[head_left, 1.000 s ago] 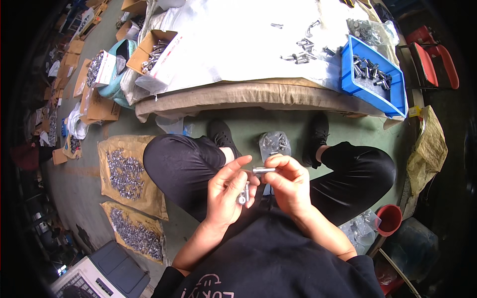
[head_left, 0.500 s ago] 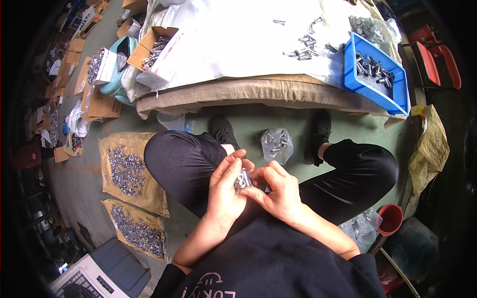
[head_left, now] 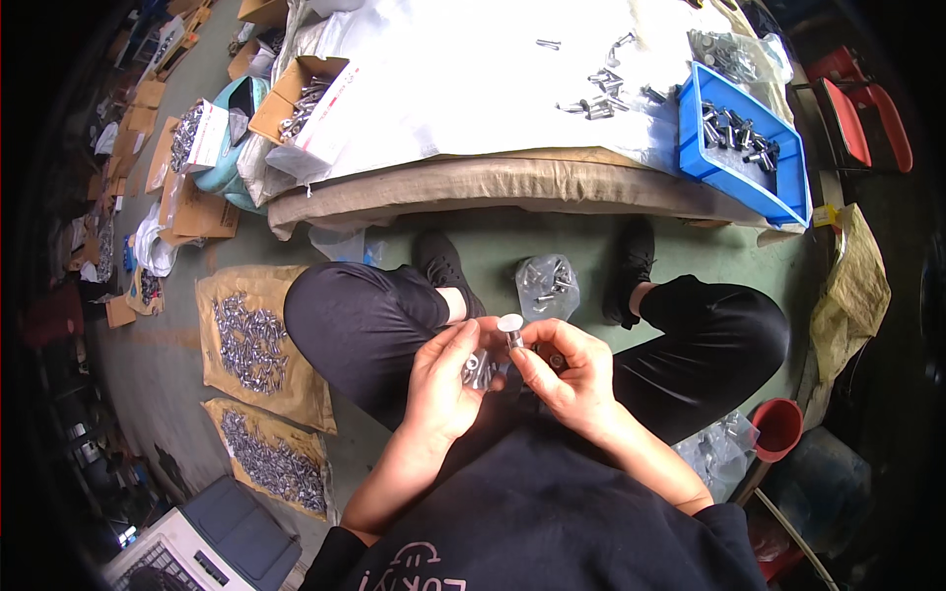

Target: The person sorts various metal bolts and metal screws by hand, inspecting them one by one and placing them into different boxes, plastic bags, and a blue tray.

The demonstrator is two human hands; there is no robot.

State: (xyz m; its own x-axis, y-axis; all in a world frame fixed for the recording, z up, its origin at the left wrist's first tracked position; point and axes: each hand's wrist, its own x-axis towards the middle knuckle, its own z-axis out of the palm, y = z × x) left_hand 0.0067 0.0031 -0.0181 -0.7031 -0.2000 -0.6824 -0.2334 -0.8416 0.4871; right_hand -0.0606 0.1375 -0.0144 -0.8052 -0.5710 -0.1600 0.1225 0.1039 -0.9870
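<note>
Both of my hands are raised in front of my lap, close together. My left hand (head_left: 440,382) is curled around several small shiny metal fasteners (head_left: 478,370), some showing ring-shaped ends. My right hand (head_left: 574,379) pinches a metal fastener with a flat round head (head_left: 509,324) between thumb and fingers, its head upward. Another small dark round end (head_left: 558,361) shows among the right fingers. The two hands' fingertips nearly meet, and their inner sides are partly hidden. Beyond them, a clear plastic bag of metal fasteners (head_left: 548,287) lies on the floor between my shoes.
A white-covered table (head_left: 443,89) stands ahead, with loose fasteners (head_left: 603,98) on it. On its right edge sits a blue bin (head_left: 744,182); a cardboard box (head_left: 286,94) of fasteners is at left. Sacks of fasteners (head_left: 251,345) lie left on the floor, a red bucket (head_left: 777,428) right.
My right hand has shifted slightly right and now holds up a round-headed fastener. My left hand has opened out a little around the fasteners in it.
</note>
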